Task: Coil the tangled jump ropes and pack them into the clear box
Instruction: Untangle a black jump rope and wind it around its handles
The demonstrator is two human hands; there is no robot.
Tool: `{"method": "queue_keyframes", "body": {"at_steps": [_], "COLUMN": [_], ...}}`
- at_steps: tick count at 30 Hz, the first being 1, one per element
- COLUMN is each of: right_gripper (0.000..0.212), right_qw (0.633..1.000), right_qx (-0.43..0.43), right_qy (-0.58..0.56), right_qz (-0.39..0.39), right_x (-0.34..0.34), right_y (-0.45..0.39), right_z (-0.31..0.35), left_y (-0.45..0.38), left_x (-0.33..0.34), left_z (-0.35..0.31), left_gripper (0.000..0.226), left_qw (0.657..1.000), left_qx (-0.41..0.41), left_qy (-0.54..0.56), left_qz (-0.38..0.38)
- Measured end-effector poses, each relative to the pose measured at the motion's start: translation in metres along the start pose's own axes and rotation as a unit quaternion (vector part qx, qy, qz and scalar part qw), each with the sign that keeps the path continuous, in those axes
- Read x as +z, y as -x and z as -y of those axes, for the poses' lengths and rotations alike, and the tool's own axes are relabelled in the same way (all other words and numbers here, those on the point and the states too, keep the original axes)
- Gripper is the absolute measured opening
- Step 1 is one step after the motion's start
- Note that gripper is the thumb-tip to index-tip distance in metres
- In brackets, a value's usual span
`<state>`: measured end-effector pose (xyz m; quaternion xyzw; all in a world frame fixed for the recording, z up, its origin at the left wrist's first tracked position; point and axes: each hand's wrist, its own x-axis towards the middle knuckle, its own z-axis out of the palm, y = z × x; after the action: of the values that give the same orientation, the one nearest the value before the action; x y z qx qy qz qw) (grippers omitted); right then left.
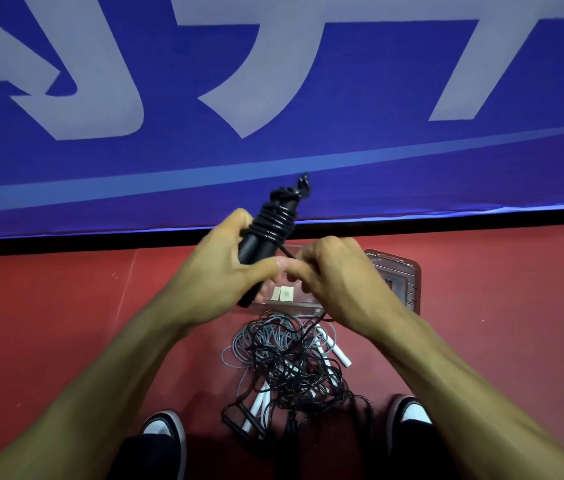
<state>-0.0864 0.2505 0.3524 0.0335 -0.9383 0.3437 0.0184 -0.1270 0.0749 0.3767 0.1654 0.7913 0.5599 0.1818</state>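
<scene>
At frame centre the left hand grips the black handles while the right hand pinches the cord (box behind); slack could unwind the wraps.

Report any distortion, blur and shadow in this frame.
Head view: wide-angle lens bows the blue banner's black bottom edge; right hand fingertips slightly motion-blurred; left hand sharper; tangled black and grey jump ropes darken into shadow between the shoes.
</scene>
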Motion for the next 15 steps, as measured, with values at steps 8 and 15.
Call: {"method": "queue_keyframes", "body": {"at_steps": [8, 15], "right_gripper": [0.041, 0.022], "right_qw": [0.995, 0.999], "right_qx": [0.058, 0.032], "right_qy": [-0.086, -0.026], "right_qz": [-0.006, 0.017], "right_x": [-0.010, -0.011], "right_y": [0.001, 0.000], "right_z": [0.007, 0.006], "left_y": [-0.002, 0.001], "left_x": [-0.009, 0.000], "left_z": [0.007, 0.005], "left_gripper": [0.010, 0.011], "left_qw": [0.999, 0.999], "left_qx": [-0.024, -0.008], "left_qy": [0.048, 0.049], "left_qz": [-0.009, 0.019]}}
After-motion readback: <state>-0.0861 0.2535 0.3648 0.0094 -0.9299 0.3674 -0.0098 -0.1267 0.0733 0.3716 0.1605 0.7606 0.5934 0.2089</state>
